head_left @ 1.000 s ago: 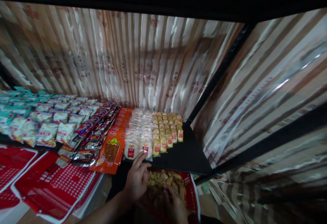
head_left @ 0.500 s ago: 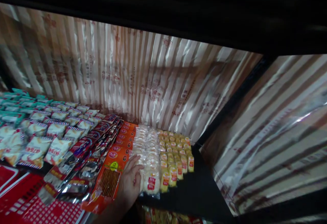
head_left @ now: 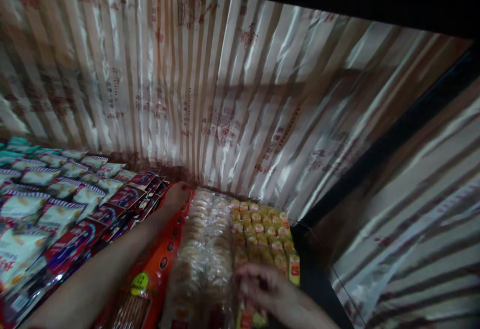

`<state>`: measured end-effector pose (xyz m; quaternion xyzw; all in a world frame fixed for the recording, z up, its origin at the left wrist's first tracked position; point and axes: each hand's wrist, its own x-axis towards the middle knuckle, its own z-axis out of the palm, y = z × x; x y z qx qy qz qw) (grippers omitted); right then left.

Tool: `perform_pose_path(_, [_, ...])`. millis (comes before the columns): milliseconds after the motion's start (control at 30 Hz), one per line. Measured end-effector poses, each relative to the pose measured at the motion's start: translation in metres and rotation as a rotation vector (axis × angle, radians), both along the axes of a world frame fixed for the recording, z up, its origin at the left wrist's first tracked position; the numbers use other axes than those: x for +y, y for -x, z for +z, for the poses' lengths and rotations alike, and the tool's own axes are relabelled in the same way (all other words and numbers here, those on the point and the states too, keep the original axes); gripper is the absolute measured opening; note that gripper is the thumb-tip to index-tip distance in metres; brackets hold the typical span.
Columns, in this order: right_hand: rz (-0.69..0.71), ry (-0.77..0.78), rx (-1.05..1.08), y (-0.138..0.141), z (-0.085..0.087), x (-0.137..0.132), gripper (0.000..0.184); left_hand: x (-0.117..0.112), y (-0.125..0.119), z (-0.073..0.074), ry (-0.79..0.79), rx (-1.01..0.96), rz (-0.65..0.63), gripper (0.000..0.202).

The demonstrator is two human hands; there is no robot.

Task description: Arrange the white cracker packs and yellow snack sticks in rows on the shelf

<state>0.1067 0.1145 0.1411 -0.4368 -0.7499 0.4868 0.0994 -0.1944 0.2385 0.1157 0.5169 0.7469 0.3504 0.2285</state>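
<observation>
A: What could go wrong from here?

B: The left forearm [head_left: 112, 264] reaches low across the dark packets [head_left: 75, 236] and the orange packets [head_left: 159, 254]. A sideways drag could, I'd judge, skew those overlapping rows.

A: And on the other side?

B: The right hand [head_left: 264, 284] is at the front, where the white packets [head_left: 208, 249] meet the yellow packets [head_left: 258, 226]. A careless knuckle might knock the front yellow ones out of line on the black shelf [head_left: 318, 279].

A: How are the arms posed?

B: The left is stretched far forward, its hand [head_left: 177, 196] at the back end of the orange row, between the dark and white rows. The right comes in from the lower right, bent inward.

A: The fingers?

B: The right ones look loosely curled, but blur hides whether they pinch anything. The left ones are too small and dim to tell.
</observation>
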Motion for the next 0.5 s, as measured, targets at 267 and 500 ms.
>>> perform_pose_path(267, [-0.082, -0.251, 0.177, 0.045, 0.001, 0.173, 0.03, 0.073, 0.016, -0.026, 0.072, -0.007, -0.035, 0.02])
perform_pose_path(500, [-0.158, -0.323, 0.082, 0.079, -0.052, 0.245, 0.023, 0.105, 0.005, -0.044, 0.094, -0.059, -0.137, 0.018])
